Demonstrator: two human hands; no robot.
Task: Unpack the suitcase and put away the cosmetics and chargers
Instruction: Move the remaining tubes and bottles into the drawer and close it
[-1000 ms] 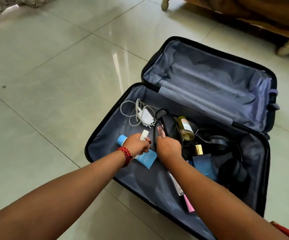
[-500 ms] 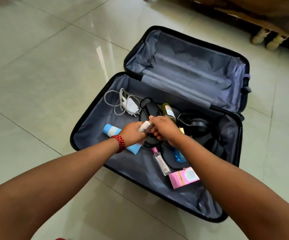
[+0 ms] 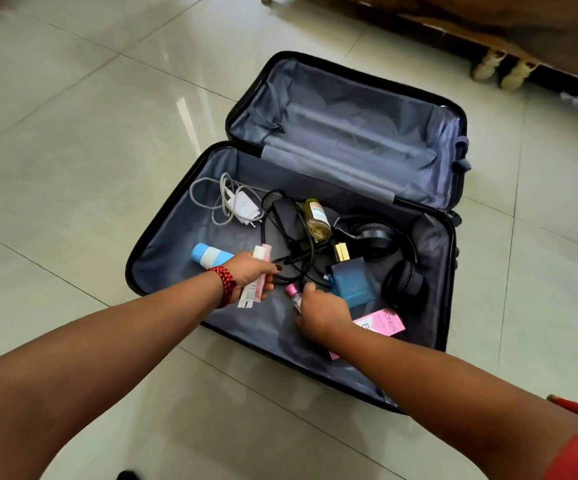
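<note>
The left hand is gripping two slim tubes in curled fingers, caps pointing away. The right hand is curling round a pink-capped bottle inside the open suitcase, which is lying on the glossy tiled floor near wooden furniture.

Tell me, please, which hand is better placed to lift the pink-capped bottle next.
Right: the right hand sits right at the pink-capped bottle, thumb beside its cap, while the left hand grips two slim tubes.
</note>
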